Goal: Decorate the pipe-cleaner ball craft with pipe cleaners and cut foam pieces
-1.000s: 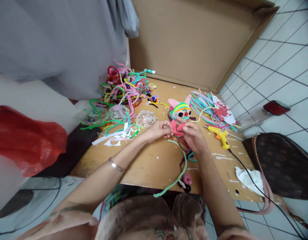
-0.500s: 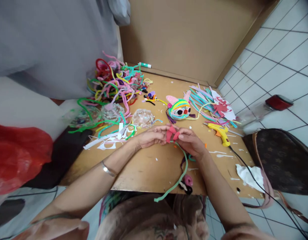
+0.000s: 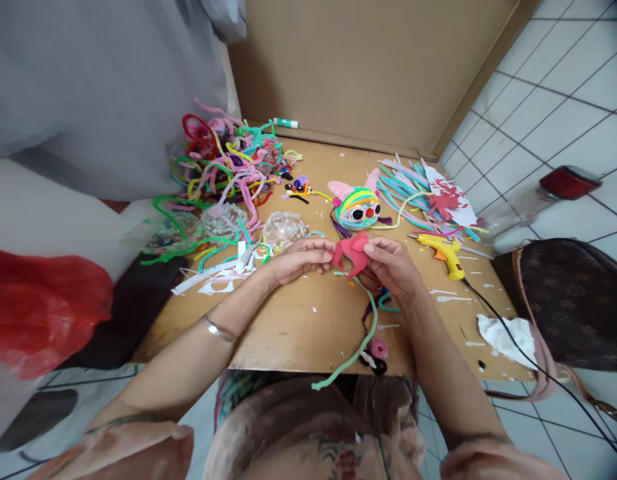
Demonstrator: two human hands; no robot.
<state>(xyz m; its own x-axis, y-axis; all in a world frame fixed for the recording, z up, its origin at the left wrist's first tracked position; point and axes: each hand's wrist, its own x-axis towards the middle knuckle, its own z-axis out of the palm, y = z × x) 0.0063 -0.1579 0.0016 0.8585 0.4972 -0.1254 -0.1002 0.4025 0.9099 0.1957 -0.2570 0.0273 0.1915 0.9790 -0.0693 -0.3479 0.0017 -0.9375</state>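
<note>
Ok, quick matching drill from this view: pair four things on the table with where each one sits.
Things:
1. red cutout
2. glue gun
3. pipe-cleaner pile
4. white tissue

Places:
A. far left of the table
B. near right corner
C. between left hand and right hand
D. right of the right hand

Pairs: 1-C, 2-D, 3-A, 4-B

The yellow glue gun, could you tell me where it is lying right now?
In the head view the yellow glue gun lies on the table, just right of the right hand, below the red and white paper cutout.
</note>
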